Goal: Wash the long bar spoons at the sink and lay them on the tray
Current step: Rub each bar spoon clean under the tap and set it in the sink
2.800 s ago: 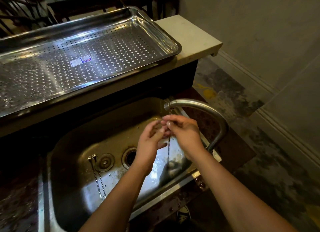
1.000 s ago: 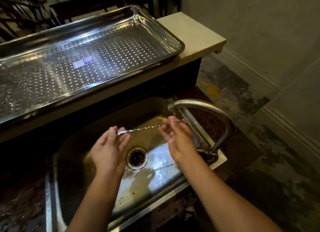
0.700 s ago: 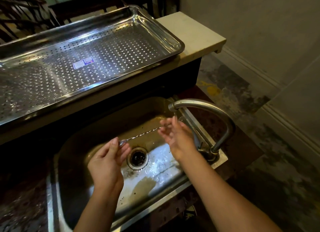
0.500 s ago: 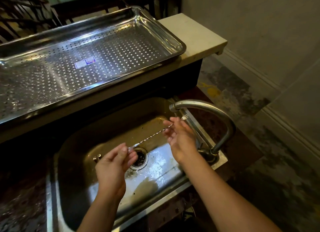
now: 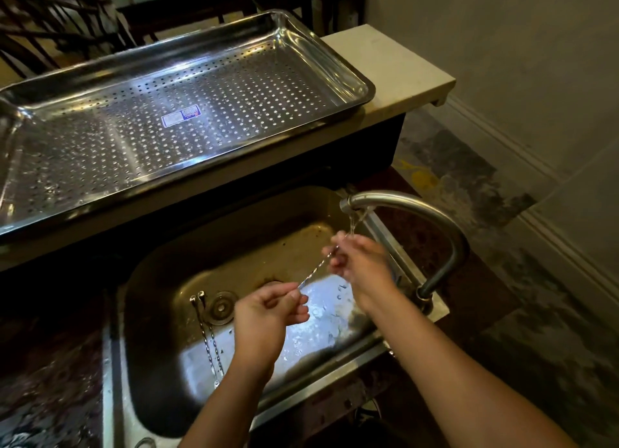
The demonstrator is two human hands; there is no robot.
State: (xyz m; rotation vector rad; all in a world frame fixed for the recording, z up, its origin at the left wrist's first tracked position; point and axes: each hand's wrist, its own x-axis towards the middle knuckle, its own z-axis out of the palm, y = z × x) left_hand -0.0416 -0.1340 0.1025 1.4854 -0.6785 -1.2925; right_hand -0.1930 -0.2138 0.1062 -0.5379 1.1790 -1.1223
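Over the sink (image 5: 160,280), below the tray (image 5: 335,55) rim, our left hand (image 5: 271,313) and right hand (image 5: 363,263) pinch the ends of the spoon (image 5: 316,268) under the tap (image 5: 418,208), left now hiding the drain.

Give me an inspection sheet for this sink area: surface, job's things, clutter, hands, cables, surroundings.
Surface: steel sink, wet, water running from the tap; pale counter behind it.
Job's things: one spoon held slanted, upper end under the stream; two thin twisted shafts, likely more spoons, lie in the sink; perforated tray on the counter shows no spoons, only a sticker.
Clutter: round plug lying in the sink.
Hands: left hand pinches the spoon's lower end; right hand grips its upper end.
Cables: nothing seen.
Surroundings: stained floor, plain wall, dark furniture behind the tray.
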